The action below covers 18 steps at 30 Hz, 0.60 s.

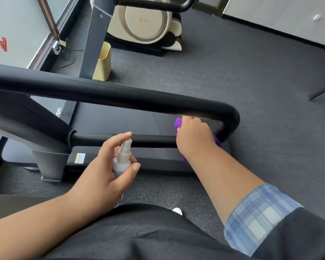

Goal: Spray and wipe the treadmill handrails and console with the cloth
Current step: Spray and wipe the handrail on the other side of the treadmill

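**Cloth at the handrail bend, spray bottle held ready**

The right hand [194,136] grasps a purple cloth [178,124] against the lower bar, just inside the curved end of the black treadmill handrail [120,94]. The left hand [103,171] grips a small spray bottle [122,158], forefinger resting on its nozzle top, near the lower bar. A yellow bin [103,62] stands on the grey carpet beyond.
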### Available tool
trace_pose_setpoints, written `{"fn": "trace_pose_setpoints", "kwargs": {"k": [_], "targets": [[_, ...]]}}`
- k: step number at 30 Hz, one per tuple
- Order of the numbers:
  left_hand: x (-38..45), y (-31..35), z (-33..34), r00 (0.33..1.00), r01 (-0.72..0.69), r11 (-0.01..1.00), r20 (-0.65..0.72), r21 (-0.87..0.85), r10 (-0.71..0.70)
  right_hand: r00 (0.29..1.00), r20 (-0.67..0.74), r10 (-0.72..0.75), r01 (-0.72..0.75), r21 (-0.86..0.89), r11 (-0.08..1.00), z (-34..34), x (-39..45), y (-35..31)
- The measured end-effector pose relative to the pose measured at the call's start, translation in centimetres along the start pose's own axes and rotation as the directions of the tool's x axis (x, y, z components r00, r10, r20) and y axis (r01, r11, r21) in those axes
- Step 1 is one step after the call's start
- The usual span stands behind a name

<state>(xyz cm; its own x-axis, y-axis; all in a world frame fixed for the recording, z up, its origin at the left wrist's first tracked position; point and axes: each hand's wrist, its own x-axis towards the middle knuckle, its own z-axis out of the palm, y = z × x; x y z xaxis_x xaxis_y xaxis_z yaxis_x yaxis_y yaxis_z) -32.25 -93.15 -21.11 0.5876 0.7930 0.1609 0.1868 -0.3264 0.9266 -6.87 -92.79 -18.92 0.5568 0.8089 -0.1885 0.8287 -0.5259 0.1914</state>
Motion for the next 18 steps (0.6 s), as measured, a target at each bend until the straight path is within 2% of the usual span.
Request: {"fn": "trace_pose_setpoints", "kwargs": {"k": [2,5,8,11,15,18], "targets": [[0.1,0.2,0.0,1.0,-0.006,1.0,-0.001,-0.003,0.006,0.999,0.036,0.018,-0.02,0.065,0.998,-0.1,0.1,-1.0],[0.2,0.5,-0.2,1.0,-0.015,0.999,-0.02,0.029,0.016,1.0,0.014,-0.005,0.002,0.155,0.988,-0.2,0.2,-2.7],[0.2,0.7,0.1,0.999,-0.016,0.999,-0.035,0.05,0.018,0.989,-0.051,-0.135,0.145,0.368,0.919,0.4,-0.9,-5.1],[0.3,1.2,0.9,0.999,-0.031,0.999,-0.007,0.044,0.031,0.951,-0.13,-0.279,0.307,0.466,0.83,0.5,-2.0,-5.8],[0.9,1.3,1.5,0.999,-0.047,0.999,0.008,0.027,0.047,0.972,-0.061,-0.229,0.212,0.655,0.725,-1.0,-1.5,-2.0],[1.2,1.1,1.8,0.998,-0.061,0.997,0.006,0.037,0.06,0.982,-0.123,-0.146,0.189,0.538,0.821,-1.2,-1.3,1.1]]}}
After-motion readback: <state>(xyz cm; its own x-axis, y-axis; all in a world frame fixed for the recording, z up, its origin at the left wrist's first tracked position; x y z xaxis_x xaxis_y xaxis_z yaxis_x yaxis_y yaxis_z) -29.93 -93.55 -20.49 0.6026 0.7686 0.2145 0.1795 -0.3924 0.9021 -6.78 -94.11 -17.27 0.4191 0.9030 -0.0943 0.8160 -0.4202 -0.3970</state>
